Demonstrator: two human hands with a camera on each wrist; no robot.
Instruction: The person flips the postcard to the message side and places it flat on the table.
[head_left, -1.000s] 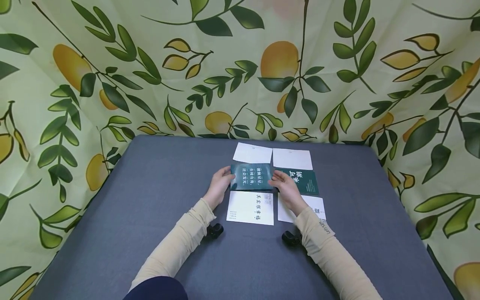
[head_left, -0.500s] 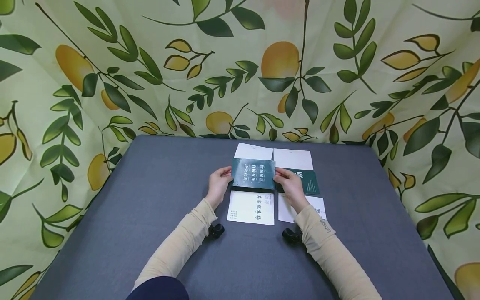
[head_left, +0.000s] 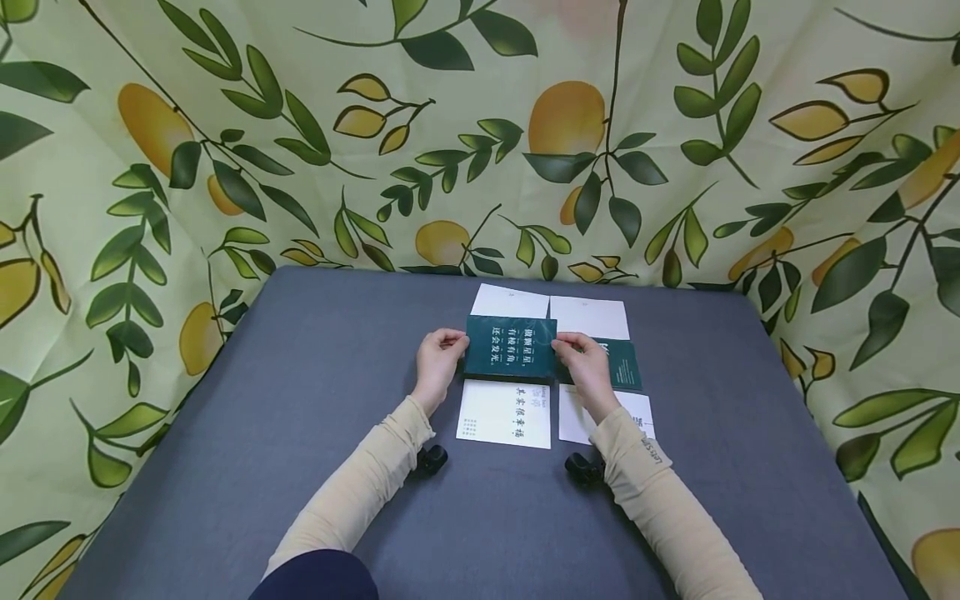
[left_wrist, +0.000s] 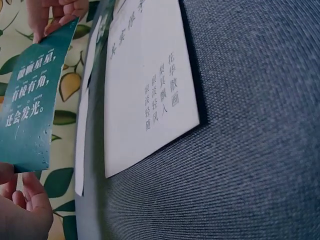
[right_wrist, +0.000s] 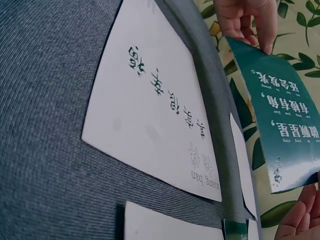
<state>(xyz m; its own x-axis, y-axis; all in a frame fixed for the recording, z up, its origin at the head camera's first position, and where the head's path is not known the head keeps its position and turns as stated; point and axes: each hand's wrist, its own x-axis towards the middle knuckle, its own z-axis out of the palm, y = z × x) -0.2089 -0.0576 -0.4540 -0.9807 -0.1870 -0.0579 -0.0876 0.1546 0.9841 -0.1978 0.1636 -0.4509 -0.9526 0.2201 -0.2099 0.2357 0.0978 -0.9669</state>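
We pinch the raised green card (head_left: 512,348) by its short edges, left hand (head_left: 438,364) and right hand (head_left: 588,372), its long axis spanning between them.

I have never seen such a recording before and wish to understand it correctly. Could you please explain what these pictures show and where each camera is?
There is no robot here: these are a person's bare left hand and right hand. The wide picture comes from a camera worn on the head, looking forward and down. The two close pictures come from cameras worn on the left and right wrists.

The hands pinch a green card with white writing by opposite sides, lifted above a table with a grey-blue surface. On it lie four white cards, two farther away and two nearer, and a second green card, partly hidden by the right hand.
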